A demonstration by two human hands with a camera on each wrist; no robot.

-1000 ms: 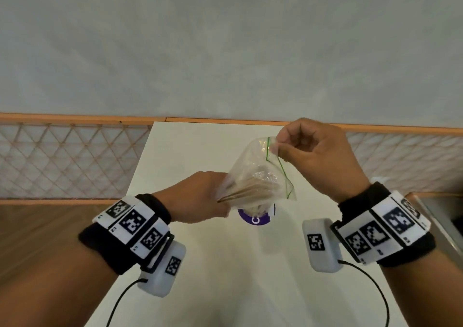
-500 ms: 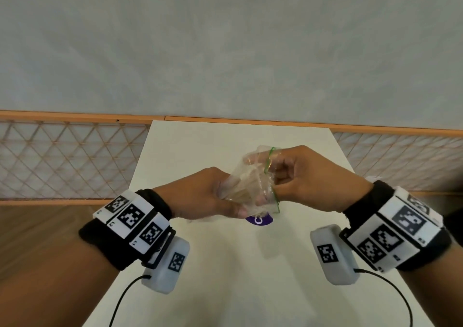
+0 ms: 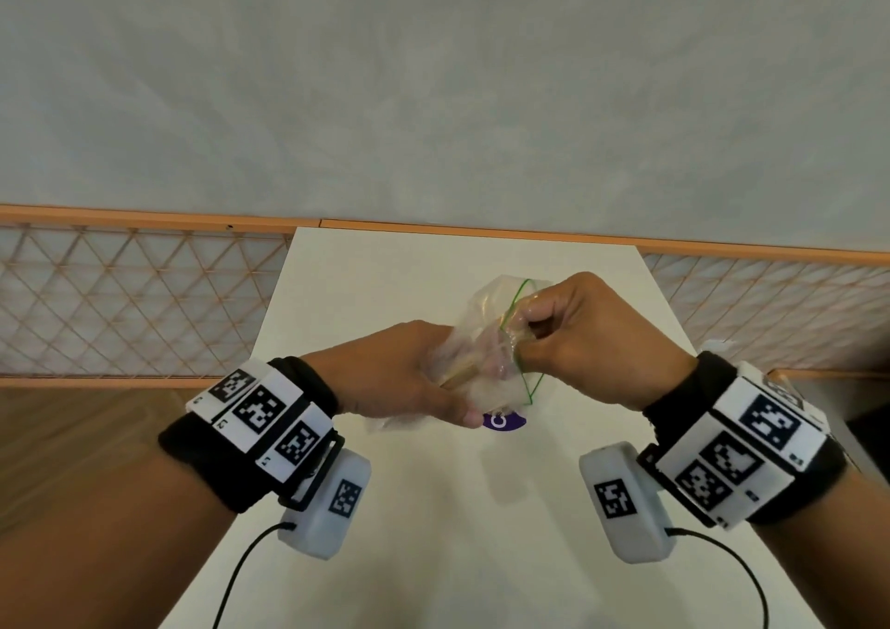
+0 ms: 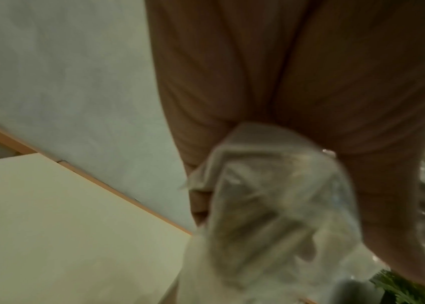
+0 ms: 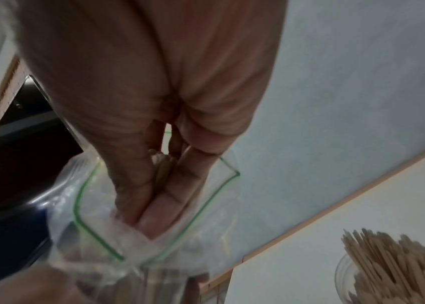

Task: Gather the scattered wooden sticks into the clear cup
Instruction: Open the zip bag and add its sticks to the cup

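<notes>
- Your left hand (image 3: pixel 409 378) clamps the clear bag (image 3: pixel 486 354) at frame centre, steadying it.
- Your right hand (image 3: pixel 578 339) reaches into its mouth, fingers together pinching wooden sticks (image 5: pixel 163 166).
- The clear cup (image 5: pixel 398 273), lower right in the right-wrist view, already holds sticks.

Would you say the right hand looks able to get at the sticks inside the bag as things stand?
Probably yes: the right hand already has its fingers inside the open green-edged mouth of the bag, which the left hand holds around the sticks.
</notes>
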